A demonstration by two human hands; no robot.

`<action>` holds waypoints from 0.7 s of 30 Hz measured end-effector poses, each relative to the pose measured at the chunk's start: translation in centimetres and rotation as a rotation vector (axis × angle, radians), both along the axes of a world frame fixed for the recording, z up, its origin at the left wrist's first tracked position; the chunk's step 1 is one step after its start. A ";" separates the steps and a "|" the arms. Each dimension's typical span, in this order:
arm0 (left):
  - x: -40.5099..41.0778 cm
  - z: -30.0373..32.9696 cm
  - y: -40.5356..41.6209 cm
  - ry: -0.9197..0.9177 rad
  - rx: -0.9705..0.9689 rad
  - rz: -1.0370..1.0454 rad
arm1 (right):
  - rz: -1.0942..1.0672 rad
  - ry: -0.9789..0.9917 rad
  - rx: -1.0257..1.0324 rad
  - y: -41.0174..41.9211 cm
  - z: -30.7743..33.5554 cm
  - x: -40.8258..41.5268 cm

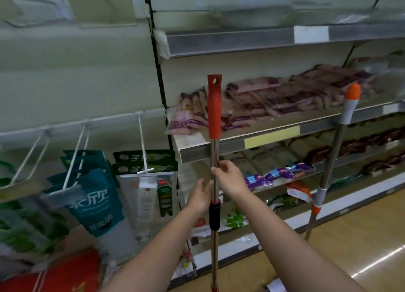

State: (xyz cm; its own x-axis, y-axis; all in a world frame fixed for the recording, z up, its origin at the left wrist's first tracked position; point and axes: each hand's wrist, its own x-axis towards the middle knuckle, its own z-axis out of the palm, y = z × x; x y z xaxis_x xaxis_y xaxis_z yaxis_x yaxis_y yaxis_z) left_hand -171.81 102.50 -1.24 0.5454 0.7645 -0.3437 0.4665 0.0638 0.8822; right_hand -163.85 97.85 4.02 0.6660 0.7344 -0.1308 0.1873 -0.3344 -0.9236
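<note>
- Shop shelving fills the background: a metal shelf (219, 148) runs off to the right above a pale wood-look floor (328, 252), and much of it is blurred towards the edges.
- I see only part of the pole (214, 151) (its lower end runs out of the bottom of the frame, so whatever is fitted there is cut off).
- Both forearms enter from below; nothing more of the person is in view.
- A second pole (337, 142) with an orange cap leans on the shelving to the right, and its foot is hard to make out.
- Teal bags (96, 201) on the wire hooks (142, 138) carry large white Chinese characters, too soft for me to read with confidence.
- The yellow strip (271, 136) and the white label (311, 34) on the shelf edges show no legible print, and the pink packets (274, 96) are too blurred to read.
- The pole stands upright in the middle of the view, in front of the shelf edge, with its red grip (214, 107) at the top and a black collar (214, 215) lower down.
- My right hand (230, 178) holds the bare metal shaft between grip and collar, with fingers (215, 171) and thumb curled round it.
- My left hand (199, 196) sits just above the collar on the shaft's left side with fingers straight and together; I cannot tell whether they touch the metal.
</note>
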 end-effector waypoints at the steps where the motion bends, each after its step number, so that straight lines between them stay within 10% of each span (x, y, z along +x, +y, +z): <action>1: 0.4 -0.1 0.5 -0.010 0.008 -0.014 | -0.001 0.014 0.004 0.5 -0.3 0.2; 21: -3.1 -5.1 -6.6 -0.093 0.126 0.196 | 0.332 -0.061 0.256 -2.8 -2.9 -3.5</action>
State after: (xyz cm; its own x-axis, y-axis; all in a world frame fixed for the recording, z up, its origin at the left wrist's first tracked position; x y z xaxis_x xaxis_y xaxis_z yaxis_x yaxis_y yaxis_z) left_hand -174.87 95.91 -6.32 0.4076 0.8923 -0.1939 0.3723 0.0315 0.9276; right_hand -167.37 95.03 1.09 0.3884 0.9142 0.1158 0.3031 -0.0081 -0.9529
